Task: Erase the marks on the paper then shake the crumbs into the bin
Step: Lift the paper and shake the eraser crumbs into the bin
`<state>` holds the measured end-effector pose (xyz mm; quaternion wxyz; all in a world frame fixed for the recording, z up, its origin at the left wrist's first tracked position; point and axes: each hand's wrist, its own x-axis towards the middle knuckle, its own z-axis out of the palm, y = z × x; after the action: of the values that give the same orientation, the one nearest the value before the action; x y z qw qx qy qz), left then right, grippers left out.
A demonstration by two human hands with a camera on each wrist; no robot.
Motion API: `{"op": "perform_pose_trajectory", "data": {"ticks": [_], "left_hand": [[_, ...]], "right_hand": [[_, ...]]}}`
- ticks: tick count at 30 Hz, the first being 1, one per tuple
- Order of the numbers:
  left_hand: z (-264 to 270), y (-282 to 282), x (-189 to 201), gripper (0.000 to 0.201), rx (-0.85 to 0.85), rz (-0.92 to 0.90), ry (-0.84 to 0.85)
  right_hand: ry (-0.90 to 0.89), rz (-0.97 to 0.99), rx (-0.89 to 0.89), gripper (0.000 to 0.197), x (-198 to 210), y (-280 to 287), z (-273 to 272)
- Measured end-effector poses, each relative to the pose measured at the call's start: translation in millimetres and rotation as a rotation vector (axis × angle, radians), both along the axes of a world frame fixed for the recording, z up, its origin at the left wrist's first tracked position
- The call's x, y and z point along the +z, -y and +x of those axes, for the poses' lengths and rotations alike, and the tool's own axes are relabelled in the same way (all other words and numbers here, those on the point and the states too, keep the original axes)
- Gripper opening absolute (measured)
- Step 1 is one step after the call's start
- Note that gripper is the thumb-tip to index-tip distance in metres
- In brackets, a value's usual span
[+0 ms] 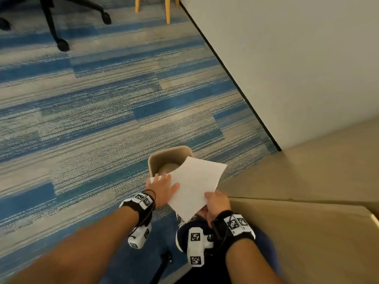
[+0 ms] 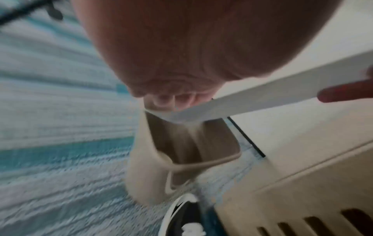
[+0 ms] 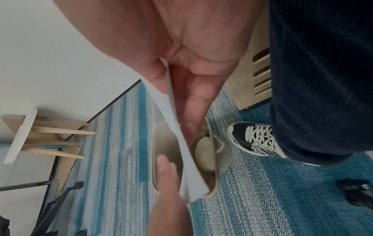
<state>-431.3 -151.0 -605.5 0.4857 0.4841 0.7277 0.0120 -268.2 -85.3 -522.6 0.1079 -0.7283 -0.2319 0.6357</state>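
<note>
A white sheet of paper [image 1: 194, 185] hangs tilted over a small beige bin [image 1: 155, 160] on the carpet. My right hand [image 1: 217, 203] pinches the paper's near corner between thumb and fingers. My left hand [image 1: 162, 187] lies flat with straight fingers against the paper's left edge, above the bin's near rim. In the right wrist view the paper [image 3: 181, 143] runs edge-on from my right hand's pinch down over the bin [image 3: 161, 159], and the left hand [image 3: 167, 180] touches its side. In the left wrist view the paper [image 2: 252, 99] crosses above the bin [image 2: 145, 159].
A beige desk top [image 1: 307, 232] stands at the right, with a white wall [image 1: 287, 58] behind it. My dark shoe [image 3: 254, 140] stands beside the bin. An office chair base [image 1: 57, 21] and yellow chair legs [image 1: 167, 11] are far across the blue striped carpet [image 1: 82, 119].
</note>
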Motion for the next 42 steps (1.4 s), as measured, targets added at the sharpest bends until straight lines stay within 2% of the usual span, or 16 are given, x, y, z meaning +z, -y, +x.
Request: {"op": "perform_pose_trajectory", "data": {"ticks": [3,5,7,9,12,14,16,19,21,23,25,27,31,34,38,42], "left_hand": [[17.9,1.3,10.9,0.103,-0.160,0.248,0.270],[27.8,1.0,8.7,0.103,-0.266,0.193,0.210],[8.5,-4.8,-7.3,0.098,-0.081,0.051,0.026],[0.2,-9.7,-10.5,0.092,0.080,0.129,0.109],[26.9,-8.1,5.8,0.077,-0.111,0.310,0.354],[19.6,-3.0,-0.6,0.063,-0.218,0.169,0.204],[-8.1,-1.6,-4.9,0.059,-0.097,0.019,0.011],[-3.1,1.0,5.8,0.060,0.069,0.280,0.268],[24.2,12.0,9.2,0.064,-0.127,0.290,0.408],[17.8,22.7,-0.3,0.091,-0.303,0.129,0.192],[-5.8,19.7,-3.1,0.094,-0.096,0.035,0.018],[-4.2,12.2,7.7,0.074,0.058,0.207,0.151],[31.8,22.4,8.0,0.079,-0.108,0.170,0.408],[8.5,11.8,-12.0,0.087,0.186,0.069,0.262],[36.0,-1.6,9.0,0.058,0.175,0.199,0.566],[19.9,-11.3,-8.2,0.073,0.311,-0.003,0.288]], "right_hand": [[-0.011,0.007,0.015,0.026,-3.8,-1.8,0.9],[-0.018,0.008,0.011,0.028,-2.9,-0.4,1.6],[-0.014,0.015,-0.019,0.028,-2.6,1.3,2.3],[-0.014,0.023,-0.024,0.026,-3.8,0.1,2.0],[-0.038,0.011,-0.022,0.020,-5.1,-2.5,3.0],[-0.060,-0.012,-0.027,0.018,-0.5,-1.5,2.1],[-0.057,-0.011,-0.056,0.021,1.6,-1.5,0.5],[-0.061,-0.009,-0.066,0.020,1.5,-3.8,-2.0],[-0.071,-0.013,-0.045,0.029,2.6,-4.4,-0.7],[-0.055,-0.012,-0.023,0.038,3.2,-5.0,0.6],[-0.042,0.001,-0.018,0.036,5.2,-4.9,0.7],[-0.029,0.011,-0.032,0.022,3.0,-6.5,0.4],[-0.028,-0.011,-0.010,0.021,5.9,-1.3,2.3],[-0.011,0.002,-0.030,0.019,10.7,-2.4,2.3],[0.002,0.018,-0.012,0.017,8.9,-3.4,1.3],[0.001,0.020,-0.050,0.012,20.8,-0.5,1.0]]}}
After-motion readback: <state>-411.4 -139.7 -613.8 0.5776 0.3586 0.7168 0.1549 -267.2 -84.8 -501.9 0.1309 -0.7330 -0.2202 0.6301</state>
